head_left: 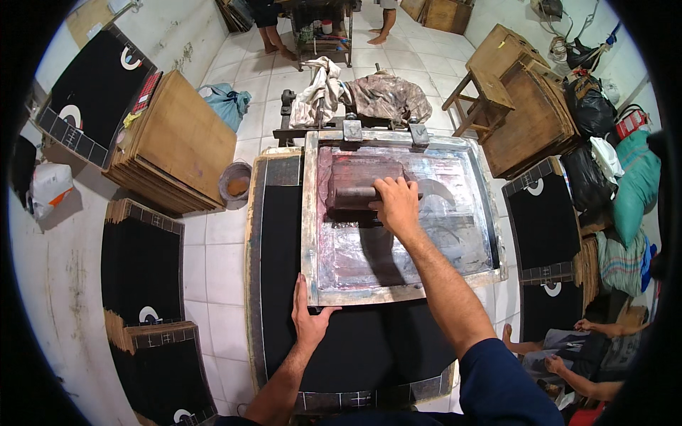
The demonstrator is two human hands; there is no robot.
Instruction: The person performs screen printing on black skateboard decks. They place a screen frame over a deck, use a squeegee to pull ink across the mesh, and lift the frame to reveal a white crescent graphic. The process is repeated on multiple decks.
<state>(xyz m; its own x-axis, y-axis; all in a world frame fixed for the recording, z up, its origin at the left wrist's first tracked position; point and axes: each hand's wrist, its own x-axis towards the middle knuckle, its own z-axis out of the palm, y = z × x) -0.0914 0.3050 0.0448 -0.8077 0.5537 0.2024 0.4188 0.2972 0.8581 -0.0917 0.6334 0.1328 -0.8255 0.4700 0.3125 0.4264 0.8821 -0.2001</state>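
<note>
A wooden screen printing frame (310, 213) lies over a board with black fabric (376, 348), held at its far edge by two metal clamps (419, 136). My right hand (395, 206) is closed around the handle of a wide squeegee (355, 197), which stands on the mesh in the frame's upper middle. Dark wet ink (348, 221) shows along the squeegee's near side. At the frame's near left corner is my left hand (310, 319), its fingers along the left side and its thumb along the near edge, gripping the corner. A curved shape (437, 195) shows in the mesh.
Boards with black fabric and white curved prints lie left (142, 263) and right (543, 220). A bucket (235, 182) stands by stacked boards (170, 142). Stained rags (387, 98) hang beyond the frame. A wooden stool (485, 99) is far right. Another person's hands (558, 364) show lower right.
</note>
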